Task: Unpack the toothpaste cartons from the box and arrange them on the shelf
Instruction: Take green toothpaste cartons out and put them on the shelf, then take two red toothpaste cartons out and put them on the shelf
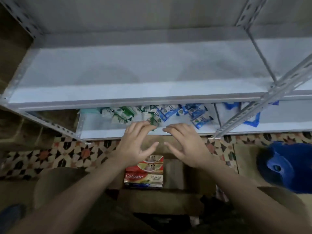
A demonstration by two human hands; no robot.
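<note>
Toothpaste cartons (144,172), red and gold Colgate packs, lay stacked in the open cardboard box (175,171) on the patterned floor (50,156), directly below the wrists and nearer the person than the fingertips. Left hand (136,144) and right hand (184,144) hovered side by side above the box, palms facing each other, thumbs close but apart. Fingers (140,125) of both hands were spread and loosely curved, holding nothing. Beyond the fingertips sat the lower shelf (101,130), with green and blue sachets (152,114) scattered just past them; contact between fingertips and sachets could not be told. Upper shelf (135,73) lay farther out and above the fingers. Blue plastic object (290,166) stood well right of the right hand
</note>
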